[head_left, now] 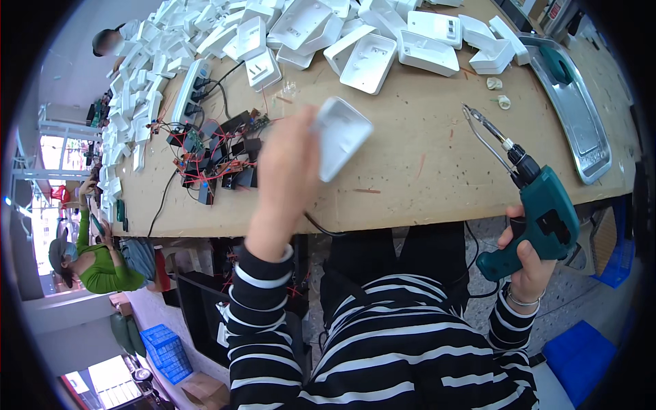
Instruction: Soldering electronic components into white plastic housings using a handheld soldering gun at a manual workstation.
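Note:
My left hand [290, 154], slightly blurred, grips a white plastic housing [345, 139] by its left side above the table. The shell is tilted, its hollow inside facing up. My right hand [529, 263] is wrapped round the handle of a green soldering gun [552, 208] at the table's front edge. Its metal tip and thin feed tube point up and to the left. Just left of my left hand lies a tangle of small circuit boards [198, 147] with black parts and red wires.
White housings [369, 65] heap along the far side of the table [410, 184]. A white power strip [190, 92] with black plugs stands behind the boards. At the right lies a metal tray [581, 130] holding a green tool [555, 65]. Another person [109, 263] works at the left.

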Action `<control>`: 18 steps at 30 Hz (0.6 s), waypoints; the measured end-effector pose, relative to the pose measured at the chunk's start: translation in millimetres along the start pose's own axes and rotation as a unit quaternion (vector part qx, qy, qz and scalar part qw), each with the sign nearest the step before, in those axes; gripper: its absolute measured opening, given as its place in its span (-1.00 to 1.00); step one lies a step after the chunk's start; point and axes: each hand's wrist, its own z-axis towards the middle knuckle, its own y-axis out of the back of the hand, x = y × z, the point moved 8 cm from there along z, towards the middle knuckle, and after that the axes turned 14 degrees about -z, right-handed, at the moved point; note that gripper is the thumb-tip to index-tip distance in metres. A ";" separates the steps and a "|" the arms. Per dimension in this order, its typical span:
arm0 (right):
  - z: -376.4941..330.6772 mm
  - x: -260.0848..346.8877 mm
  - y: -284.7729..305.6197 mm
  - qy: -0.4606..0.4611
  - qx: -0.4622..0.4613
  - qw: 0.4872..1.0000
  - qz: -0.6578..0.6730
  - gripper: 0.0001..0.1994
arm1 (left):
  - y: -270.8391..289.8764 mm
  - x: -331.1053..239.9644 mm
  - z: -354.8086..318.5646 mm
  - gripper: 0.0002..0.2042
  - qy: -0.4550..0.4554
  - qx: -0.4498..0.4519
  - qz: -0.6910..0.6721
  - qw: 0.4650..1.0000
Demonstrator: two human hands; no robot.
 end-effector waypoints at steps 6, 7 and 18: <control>-7.8 9.3 -4.4 0.009 0.012 1.000 0.002 -0.39 | -28.1 -35.2 -25.2 -0.67 -0.106 0.015 -0.037 0.994; -9.4 11.4 -5.4 0.016 0.014 1.000 -0.005 -0.39 | -26.3 -32.9 -25.6 -0.64 -0.097 0.002 -0.054 0.994; -16.6 19.4 -14.5 0.032 0.023 0.999 -0.007 -0.36 | 17.6 -23.5 -51.7 -0.71 -0.065 -0.085 -0.035 0.994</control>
